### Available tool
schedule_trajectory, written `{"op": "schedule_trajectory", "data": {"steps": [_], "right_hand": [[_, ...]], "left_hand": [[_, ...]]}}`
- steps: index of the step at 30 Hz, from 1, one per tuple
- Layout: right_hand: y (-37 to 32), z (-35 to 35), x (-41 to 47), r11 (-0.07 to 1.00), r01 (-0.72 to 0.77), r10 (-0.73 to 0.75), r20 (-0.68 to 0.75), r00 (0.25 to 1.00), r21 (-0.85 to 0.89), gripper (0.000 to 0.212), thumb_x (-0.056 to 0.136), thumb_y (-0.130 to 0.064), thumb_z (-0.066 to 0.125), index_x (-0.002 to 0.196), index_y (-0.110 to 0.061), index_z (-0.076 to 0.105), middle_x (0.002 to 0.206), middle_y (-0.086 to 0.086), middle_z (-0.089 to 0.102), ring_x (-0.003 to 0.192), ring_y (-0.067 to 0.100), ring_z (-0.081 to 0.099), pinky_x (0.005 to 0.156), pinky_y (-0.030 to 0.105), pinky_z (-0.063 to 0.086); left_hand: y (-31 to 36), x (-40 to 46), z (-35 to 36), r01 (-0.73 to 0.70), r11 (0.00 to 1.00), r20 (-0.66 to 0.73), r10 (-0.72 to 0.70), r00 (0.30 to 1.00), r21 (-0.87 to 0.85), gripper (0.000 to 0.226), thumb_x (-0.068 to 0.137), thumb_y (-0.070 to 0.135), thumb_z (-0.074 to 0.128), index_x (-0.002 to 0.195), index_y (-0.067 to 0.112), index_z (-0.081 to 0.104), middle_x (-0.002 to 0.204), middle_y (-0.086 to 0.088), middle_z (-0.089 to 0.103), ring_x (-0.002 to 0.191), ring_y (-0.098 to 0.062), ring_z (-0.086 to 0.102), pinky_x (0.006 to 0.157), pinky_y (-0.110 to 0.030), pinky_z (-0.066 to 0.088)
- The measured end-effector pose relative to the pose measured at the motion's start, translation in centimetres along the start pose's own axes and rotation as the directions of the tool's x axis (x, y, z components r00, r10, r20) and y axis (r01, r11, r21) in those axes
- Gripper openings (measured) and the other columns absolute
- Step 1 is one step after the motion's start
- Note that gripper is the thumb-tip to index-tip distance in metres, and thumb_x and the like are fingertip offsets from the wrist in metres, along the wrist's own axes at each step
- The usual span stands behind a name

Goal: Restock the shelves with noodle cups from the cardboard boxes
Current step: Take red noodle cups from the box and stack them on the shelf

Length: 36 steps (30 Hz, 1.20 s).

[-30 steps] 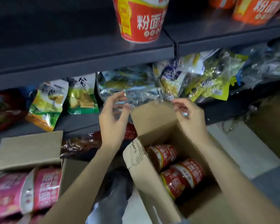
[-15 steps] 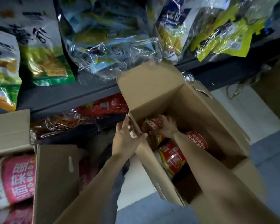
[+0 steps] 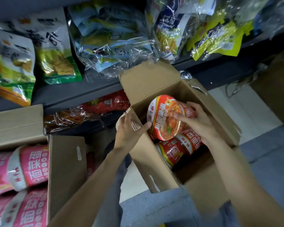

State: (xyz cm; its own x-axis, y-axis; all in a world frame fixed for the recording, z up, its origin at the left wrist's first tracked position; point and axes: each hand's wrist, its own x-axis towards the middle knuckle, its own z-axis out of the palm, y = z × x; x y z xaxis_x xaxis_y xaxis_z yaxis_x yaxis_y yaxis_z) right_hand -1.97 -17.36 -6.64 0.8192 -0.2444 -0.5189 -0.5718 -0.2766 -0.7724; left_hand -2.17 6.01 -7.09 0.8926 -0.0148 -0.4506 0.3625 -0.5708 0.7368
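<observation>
Right hand [image 3: 198, 123] first: we have it curled over a red noodle cup [image 3: 165, 117], fingers spread across the printed lid and thumb side round the rim, with the cup raised to the mouth of the open cardboard box [image 3: 156, 166]. Our left hand [image 3: 129, 128] grips the box's near-left flap, thumb over the edge toward the cup, steadying the carton.

We judge the cup light and mostly air, with a thin wall that gives if squeezed and a film lid that dents or punctures under fingertip pressure. The shrink wrap looks glossy, so it may slip in a loose hold. We think the better hold is round the stiff rim or the sides just below it, not flat on the lid; a second hand under the base would help on the way to the shelf.

Below the lifted cup, more red cups [image 3: 177, 149] lie on their sides in the box, touching one another. To our left a second open carton [image 3: 66, 167] holds pink cups [image 3: 28, 166] in clear wrap.

Farther off, the dark shelf [image 3: 82, 94] carries snack bags [image 3: 56, 51] and crinkled clear-wrapped packs [image 3: 115, 46], which overhang the box's rear flap. No free shelf space for cups shows from here.
</observation>
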Motion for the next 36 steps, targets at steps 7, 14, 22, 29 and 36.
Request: {"op": "schedule_trajectory", "data": {"steps": [7, 14, 22, 29, 36], "right_hand": [[-9.0, -5.6, -11.0, 0.879, 0.067, -0.16, 0.158, 0.974, 0.473, 0.073, 0.041, -0.058, 0.084, 0.106, -0.04, 0.057, 0.118, 0.007, 0.066, 0.101, 0.03, 0.067, 0.077, 0.043, 0.057], [-21.6, -5.8, -16.6, 0.681, 0.451, -0.604, 0.094, 0.791, 0.578, 0.071, 0.055, -0.051, 0.084, 0.119, -0.034, 0.059, 0.126, 0.0, 0.063, 0.108, 0.022, 0.065, 0.089, 0.038, 0.054], [-34.3, -3.1, -12.2, 0.573, 0.798, -0.793, -0.122, 0.597, 0.186, 0.063, 0.09, -0.032, 0.063, 0.147, -0.031, 0.034, 0.136, -0.012, 0.052, 0.117, -0.006, 0.051, 0.1, 0.022, 0.044], [-40.1, -1.8, -6.1, 0.642, 0.766, -0.766, -0.09, 0.637, -0.036, 0.053, 0.098, -0.041, 0.044, 0.147, -0.03, 0.028, 0.141, 0.0, 0.049, 0.126, 0.02, 0.048, 0.102, 0.037, 0.041], [-38.2, -2.0, -4.7, 0.585, 0.798, -0.811, -0.133, 0.57, -0.148, 0.054, 0.099, -0.035, 0.047, 0.148, -0.024, 0.029, 0.153, 0.001, 0.032, 0.14, 0.017, 0.03, 0.114, 0.038, 0.03]], "left_hand": [[7.6, -8.2, -4.5, -0.388, 0.865, 0.087, 0.434, 0.897, -0.317, 0.084, 0.067, 0.038, 0.081, 0.134, 0.045, 0.03, 0.138, 0.016, 0.047, 0.128, 0.003, 0.043, 0.104, -0.016, 0.037], [18.4, -10.7, -13.6, -0.749, 0.651, -0.429, 0.646, 0.632, -0.122, 0.094, 0.066, 0.039, 0.081, 0.141, 0.021, 0.028, 0.137, 0.009, 0.046, 0.126, 0.002, 0.043, 0.105, -0.021, 0.039], [28.3, -5.6, -21.2, -0.781, 0.625, -0.618, 0.614, 0.491, 0.0, 0.115, 0.06, 0.06, 0.079, 0.149, 0.029, 0.015, 0.141, 0.006, 0.047, 0.127, -0.011, 0.048, 0.101, -0.044, 0.046], [30.9, 1.4, -24.0, -0.687, 0.721, -0.614, 0.586, 0.529, 0.097, 0.106, 0.068, 0.067, 0.069, 0.15, 0.028, 0.015, 0.138, 0.002, 0.051, 0.123, -0.018, 0.053, 0.098, -0.047, 0.048], [30.5, 3.0, -23.2, -0.613, 0.753, -0.683, 0.58, 0.445, 0.239, 0.075, 0.087, 0.05, 0.059, 0.148, 0.019, 0.027, 0.14, -0.001, 0.048, 0.129, -0.019, 0.043, 0.098, -0.031, 0.041]]}}
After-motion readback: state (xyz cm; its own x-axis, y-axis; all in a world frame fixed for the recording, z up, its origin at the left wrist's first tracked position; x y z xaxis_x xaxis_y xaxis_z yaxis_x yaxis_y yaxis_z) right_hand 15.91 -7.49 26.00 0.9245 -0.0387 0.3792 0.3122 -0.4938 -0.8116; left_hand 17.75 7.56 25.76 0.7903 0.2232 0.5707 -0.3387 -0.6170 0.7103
